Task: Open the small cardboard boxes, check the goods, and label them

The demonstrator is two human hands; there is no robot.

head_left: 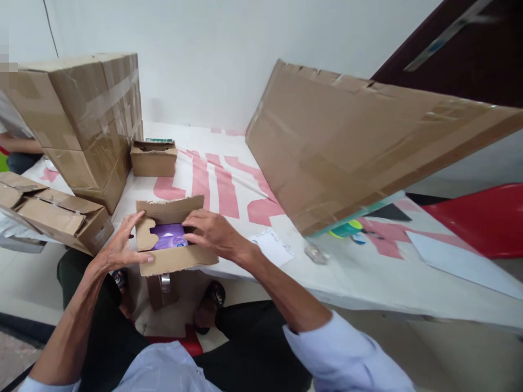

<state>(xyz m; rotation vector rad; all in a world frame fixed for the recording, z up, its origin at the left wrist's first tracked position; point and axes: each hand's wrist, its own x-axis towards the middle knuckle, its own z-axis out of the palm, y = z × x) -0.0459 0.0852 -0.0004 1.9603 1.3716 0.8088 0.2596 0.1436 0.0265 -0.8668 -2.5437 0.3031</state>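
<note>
An opened small cardboard box (175, 261) sits at the table's near edge, its flaps standing up. Inside it lies a purple packet (169, 237), partly covered by a notched inner flap. My left hand (122, 245) grips the box's left end, thumb on the near side and fingers at the far corner. At the right end, my right hand (214, 231) reaches over the opening with bent fingers, thumb and index near the packet. Whether those fingertips pinch the packet or a flap, I cannot make out.
Tall taped cartons (90, 114) stand at the left, with another small box (153, 160) beside them. A long carton (61, 215) lies at far left. A large cardboard panel (347, 147) leans at the right. Paper (269, 245) and a tape roll (345, 228) lie nearby. Another person's arm (20, 144) shows.
</note>
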